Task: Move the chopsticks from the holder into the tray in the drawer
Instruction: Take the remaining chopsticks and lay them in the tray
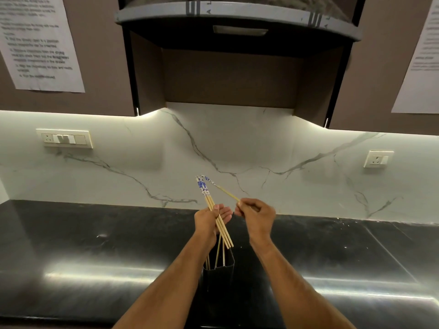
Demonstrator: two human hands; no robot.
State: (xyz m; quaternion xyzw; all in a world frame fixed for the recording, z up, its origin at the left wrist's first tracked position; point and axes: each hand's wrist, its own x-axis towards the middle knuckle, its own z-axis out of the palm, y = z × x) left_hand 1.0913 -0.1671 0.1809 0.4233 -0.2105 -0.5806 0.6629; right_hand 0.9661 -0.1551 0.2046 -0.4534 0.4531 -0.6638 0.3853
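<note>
The left hand (209, 219) is holding a bunch of chopsticks (215, 216) above the holder (219, 269), its thumb pressing them against the fingers. Their blue and white tops are pointing up toward the wall (142, 167). The right hand (256, 217) is pinching one more chopstick (221, 188) with its fingertips, and its blue top is leaning over next to the bunch. A few chopsticks are standing inside the dark holder. The holder is sitting on the black counter (95, 245), nearer the front edge than the wall, between the two arms.
</note>
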